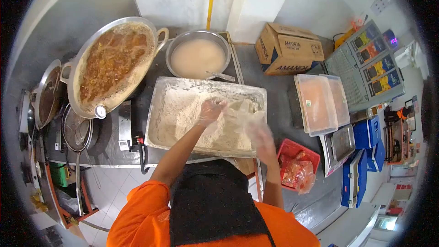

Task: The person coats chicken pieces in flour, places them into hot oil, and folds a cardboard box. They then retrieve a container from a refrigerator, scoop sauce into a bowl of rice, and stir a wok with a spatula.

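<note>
A wide metal tray [157,105] of pale flour [192,103] lies in front of me. My left hand [211,111], in a clear plastic glove, is over the middle of the flour with its fingers curled in; what they hold, if anything, is hidden. My right hand [261,138], also in a clear glove, is over the tray's right edge and smeared by motion, so its fingers do not show clearly. A whitish, see-through blur [242,110] is between the hands; I cannot make out what it is.
Bubbling brown oil fills a large two-handled wok [74,80] at left, a thermometer [100,111] on its rim. Behind the tray stands a bowl of cloudy liquid [197,57]. A red basket [286,148] holding bagged food, plastic containers [315,103] and a cardboard box [292,50] are at right.
</note>
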### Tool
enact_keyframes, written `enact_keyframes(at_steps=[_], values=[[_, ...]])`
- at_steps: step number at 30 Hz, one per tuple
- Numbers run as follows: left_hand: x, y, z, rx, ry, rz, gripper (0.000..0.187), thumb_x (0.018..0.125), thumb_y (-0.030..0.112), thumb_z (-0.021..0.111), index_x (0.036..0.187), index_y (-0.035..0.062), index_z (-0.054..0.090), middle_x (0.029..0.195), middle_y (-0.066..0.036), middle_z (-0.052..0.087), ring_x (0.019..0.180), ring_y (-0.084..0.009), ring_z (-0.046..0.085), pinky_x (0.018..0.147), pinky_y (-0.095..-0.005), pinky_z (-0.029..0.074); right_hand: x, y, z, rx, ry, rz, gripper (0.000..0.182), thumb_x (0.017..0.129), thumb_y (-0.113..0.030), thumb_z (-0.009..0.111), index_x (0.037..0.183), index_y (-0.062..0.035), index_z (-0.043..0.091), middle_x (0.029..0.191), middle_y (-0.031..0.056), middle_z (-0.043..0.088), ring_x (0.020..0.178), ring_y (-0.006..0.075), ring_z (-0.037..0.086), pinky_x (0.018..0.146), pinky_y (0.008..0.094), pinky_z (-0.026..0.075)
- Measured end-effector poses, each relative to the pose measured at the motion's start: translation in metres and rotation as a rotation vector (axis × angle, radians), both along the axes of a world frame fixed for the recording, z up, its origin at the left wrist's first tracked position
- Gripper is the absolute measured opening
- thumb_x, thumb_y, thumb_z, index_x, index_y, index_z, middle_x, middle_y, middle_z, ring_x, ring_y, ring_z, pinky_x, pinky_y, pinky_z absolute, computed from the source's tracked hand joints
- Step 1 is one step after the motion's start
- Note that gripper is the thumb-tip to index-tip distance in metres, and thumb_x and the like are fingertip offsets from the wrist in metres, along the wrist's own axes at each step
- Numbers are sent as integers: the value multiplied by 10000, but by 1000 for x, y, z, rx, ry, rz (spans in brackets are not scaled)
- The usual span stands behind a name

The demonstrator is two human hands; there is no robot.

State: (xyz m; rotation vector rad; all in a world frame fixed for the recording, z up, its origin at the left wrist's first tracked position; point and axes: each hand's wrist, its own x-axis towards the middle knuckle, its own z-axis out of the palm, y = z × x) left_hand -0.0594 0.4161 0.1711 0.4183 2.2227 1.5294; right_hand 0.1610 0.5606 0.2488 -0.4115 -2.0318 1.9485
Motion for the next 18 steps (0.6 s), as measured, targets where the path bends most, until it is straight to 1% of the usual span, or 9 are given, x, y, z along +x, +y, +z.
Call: enact_keyframes(at_steps=[2,3,4,5,6,8,12,14,18], values=[[-7,-15,-31,-90,108,-9,455,810,375,685,1043,-13,646,940,-181,674,855,-258,630,764,-368,490,17,-4,-17,678,-300,359,432,903,-110,482,1315,21,466,1356,176,491,1239,260,498,1051,338,376],[-10,-24,-44,-177,205,-22,562,803,439,674,1118,-23,620,1051,-221,660,974,-307,633,850,-379,487,19,0,-28,685,-291,357,432,903,-110,482,1315,21,466,1356,176,491,1239,260,498,1051,338,376],[-12,-37,-48,-245,248,-66,708,785,490,673,1222,-52,548,1188,-246,599,1127,-336,575,953,-383,451,23,7,-44,724,-424,567,400,907,-120,497,1281,19,505,1349,186,499,1233,259,506,1030,326,389],[-11,-47,-40,-243,249,-62,708,785,490,673,1222,-52,548,1188,-246,599,1127,-336,575,953,-383,451,24,12,-53,755,-562,782,370,910,-130,512,1248,16,545,1341,196,507,1226,258,513,1009,314,402],[-5,-59,-23,-212,256,-40,713,781,484,683,1222,-60,547,1187,-245,601,1124,-338,578,954,-382,450,23,14,-50,758,-562,789,370,910,-130,512,1248,16,545,1341,196,507,1226,258,513,1009,314,402],[2,-75,-4,-192,254,-3,718,778,477,693,1221,-68,546,1186,-244,602,1120,-341,580,956,-380,450,21,9,-28,337,-309,602,311,906,-161,558,1152,23,610,1213,189,605,1098,261,600,923,328,460],[4,-83,19,-131,288,26,706,768,437,725,1229,-65,540,1178,-250,604,1105,-340,590,948,-383,454,-5,6,37,311,-411,722,272,898,-184,596,1069,22,643,970,141,689,898,219,661,801,328,507],[12,-76,32,-100,330,42,687,766,418,735,1216,-66,547,1159,-247,614,1088,-337,599,934,-385,461,-36,-19,53,268,-350,436,251,888,-201,633,1006,18,658,827,69,683,752,144,640,700,289,503],[21,-64,54,-164,352,-19,578,802,347,717,1209,-36,569,1184,-205,615,1147,-295,569,960,-363,437,-81,-53,-2,146,-187,121,224,876,-194,660,966,11,653,790,26,648,711,89,586,636,243,471]])
